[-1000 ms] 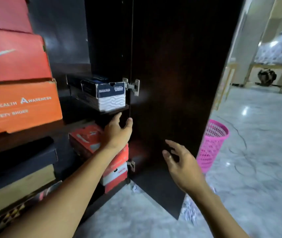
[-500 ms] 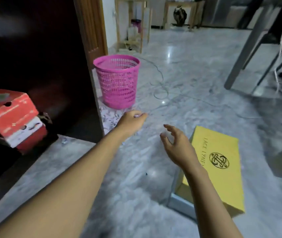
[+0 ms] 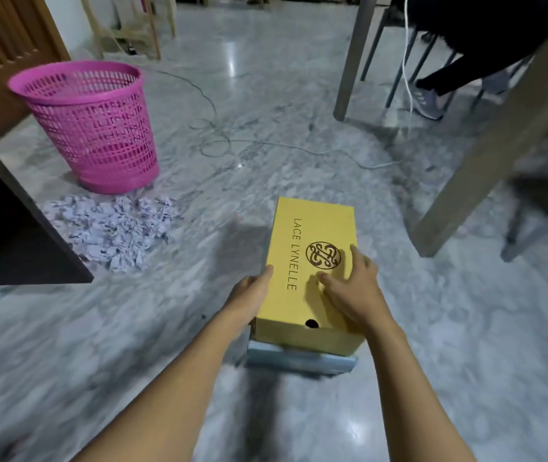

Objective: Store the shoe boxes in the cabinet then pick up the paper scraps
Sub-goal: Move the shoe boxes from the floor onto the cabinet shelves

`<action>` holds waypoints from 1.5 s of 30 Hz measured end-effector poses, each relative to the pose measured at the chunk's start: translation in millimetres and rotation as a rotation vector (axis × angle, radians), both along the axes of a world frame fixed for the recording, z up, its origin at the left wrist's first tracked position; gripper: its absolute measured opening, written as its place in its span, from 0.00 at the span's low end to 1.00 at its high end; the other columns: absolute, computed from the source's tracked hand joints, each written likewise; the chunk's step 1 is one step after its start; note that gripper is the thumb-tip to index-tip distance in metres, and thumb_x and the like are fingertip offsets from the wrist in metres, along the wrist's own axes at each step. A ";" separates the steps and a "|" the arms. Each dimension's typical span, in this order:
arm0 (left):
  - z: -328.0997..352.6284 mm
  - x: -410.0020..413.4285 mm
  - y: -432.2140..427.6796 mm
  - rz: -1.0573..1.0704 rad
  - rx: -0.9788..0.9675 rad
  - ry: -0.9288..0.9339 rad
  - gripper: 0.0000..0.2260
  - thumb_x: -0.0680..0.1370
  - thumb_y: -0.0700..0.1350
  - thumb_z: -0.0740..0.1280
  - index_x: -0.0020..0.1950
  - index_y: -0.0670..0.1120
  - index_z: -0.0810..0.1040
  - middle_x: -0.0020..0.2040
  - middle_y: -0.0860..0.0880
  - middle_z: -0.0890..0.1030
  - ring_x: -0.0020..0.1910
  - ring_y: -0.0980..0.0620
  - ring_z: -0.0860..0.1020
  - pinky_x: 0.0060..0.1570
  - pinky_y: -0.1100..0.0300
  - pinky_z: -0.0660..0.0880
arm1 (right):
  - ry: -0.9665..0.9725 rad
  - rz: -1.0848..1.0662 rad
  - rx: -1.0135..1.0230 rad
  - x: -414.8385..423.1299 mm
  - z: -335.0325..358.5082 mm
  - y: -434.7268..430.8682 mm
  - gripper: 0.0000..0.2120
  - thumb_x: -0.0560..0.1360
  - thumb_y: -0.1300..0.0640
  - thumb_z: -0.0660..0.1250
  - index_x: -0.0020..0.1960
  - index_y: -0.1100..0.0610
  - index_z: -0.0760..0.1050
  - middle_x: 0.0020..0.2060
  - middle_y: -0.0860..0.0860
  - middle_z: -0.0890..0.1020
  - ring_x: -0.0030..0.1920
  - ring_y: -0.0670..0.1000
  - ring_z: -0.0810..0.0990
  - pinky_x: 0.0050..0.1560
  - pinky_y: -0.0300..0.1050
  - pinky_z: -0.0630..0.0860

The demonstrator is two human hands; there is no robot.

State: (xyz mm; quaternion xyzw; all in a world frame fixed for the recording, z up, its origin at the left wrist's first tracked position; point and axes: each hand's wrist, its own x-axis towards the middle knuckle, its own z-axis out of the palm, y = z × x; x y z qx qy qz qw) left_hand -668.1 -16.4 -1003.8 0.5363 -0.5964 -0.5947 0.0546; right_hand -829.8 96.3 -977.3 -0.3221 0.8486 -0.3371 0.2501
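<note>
With your left hand (image 3: 251,296) clasping the yellow box (image 3: 309,225) by its edge but your right hand (image 3: 354,295) lying flat on the lid, fingers released, a lift could tip it off the blue box (image 3: 299,360).

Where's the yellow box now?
Head view, lower centre: the yellow box sits on a pale blue box, left hand holding its side, right hand on its lid.
</note>
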 end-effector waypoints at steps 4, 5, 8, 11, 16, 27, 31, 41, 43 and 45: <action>-12.5 14.7 -11.5 0.138 -0.004 0.022 0.34 0.74 0.74 0.51 0.48 0.50 0.84 0.45 0.49 0.86 0.46 0.48 0.83 0.48 0.55 0.78 | -0.318 -0.166 -0.173 -10.2 -12.6 14.2 0.37 0.77 0.45 0.69 0.80 0.53 0.55 0.71 0.55 0.72 0.63 0.56 0.76 0.61 0.53 0.74; -12.6 17.7 -12.3 0.153 -0.002 0.025 0.34 0.74 0.74 0.51 0.49 0.49 0.85 0.46 0.48 0.86 0.46 0.48 0.83 0.47 0.56 0.77 | -0.397 -0.180 -0.178 -8.2 -19.0 17.7 0.34 0.77 0.44 0.68 0.78 0.53 0.60 0.68 0.55 0.74 0.60 0.54 0.77 0.60 0.52 0.74; -16.6 21.9 -14.3 0.082 0.101 0.147 0.34 0.74 0.74 0.48 0.55 0.55 0.83 0.52 0.50 0.85 0.53 0.47 0.83 0.61 0.47 0.74 | -0.579 -0.136 -0.172 5.0 -37.7 21.5 0.30 0.72 0.34 0.67 0.67 0.51 0.76 0.62 0.50 0.81 0.59 0.51 0.80 0.65 0.54 0.74; -20.4 25.6 -15.5 0.129 0.237 0.275 0.31 0.76 0.71 0.48 0.62 0.55 0.80 0.57 0.47 0.84 0.58 0.44 0.81 0.67 0.42 0.69 | -0.640 -0.127 -0.242 14.9 -41.7 15.8 0.20 0.76 0.40 0.66 0.62 0.50 0.77 0.57 0.50 0.83 0.56 0.51 0.82 0.63 0.52 0.76; -15.4 38.8 -18.0 0.153 0.248 0.338 0.25 0.77 0.66 0.57 0.65 0.53 0.78 0.56 0.48 0.84 0.55 0.46 0.82 0.60 0.50 0.74 | -0.695 0.048 -0.329 27.4 -35.9 9.6 0.20 0.72 0.44 0.65 0.64 0.41 0.76 0.58 0.46 0.84 0.60 0.51 0.81 0.66 0.55 0.73; 52.2 142.1 -25.8 0.401 0.083 0.309 0.23 0.73 0.66 0.65 0.57 0.52 0.82 0.53 0.48 0.85 0.54 0.45 0.83 0.58 0.50 0.75 | -0.765 0.548 -0.269 64.6 33.7 -52.4 0.20 0.79 0.53 0.63 0.68 0.35 0.72 0.63 0.44 0.81 0.65 0.54 0.79 0.68 0.62 0.68; 97.8 216.4 -37.8 0.574 0.009 0.247 0.32 0.62 0.72 0.71 0.60 0.56 0.80 0.62 0.48 0.80 0.64 0.45 0.76 0.66 0.44 0.68 | -0.860 0.732 -0.225 103.9 70.1 -75.5 0.19 0.79 0.53 0.63 0.69 0.40 0.73 0.63 0.46 0.82 0.63 0.54 0.80 0.64 0.58 0.71; 194.3 355.0 27.8 0.882 -0.201 0.202 0.25 0.68 0.66 0.69 0.58 0.52 0.81 0.53 0.47 0.85 0.55 0.45 0.81 0.53 0.51 0.75 | -0.884 1.051 -0.108 228.0 156.8 -110.3 0.17 0.70 0.44 0.67 0.56 0.46 0.83 0.55 0.53 0.86 0.50 0.53 0.83 0.56 0.51 0.75; 221.1 365.8 37.3 0.978 -0.285 0.256 0.20 0.73 0.64 0.66 0.54 0.51 0.83 0.51 0.46 0.86 0.51 0.44 0.83 0.51 0.51 0.76 | -0.875 1.054 -0.175 252.7 178.0 -113.0 0.16 0.70 0.43 0.64 0.53 0.44 0.84 0.54 0.52 0.86 0.53 0.55 0.83 0.59 0.54 0.75; 245.4 377.7 40.1 1.048 -0.346 0.335 0.21 0.73 0.64 0.65 0.53 0.50 0.84 0.50 0.43 0.85 0.53 0.40 0.82 0.59 0.45 0.75 | -0.891 1.061 -0.255 273.2 196.8 -118.1 0.17 0.73 0.41 0.62 0.55 0.44 0.83 0.55 0.52 0.86 0.59 0.58 0.82 0.67 0.64 0.70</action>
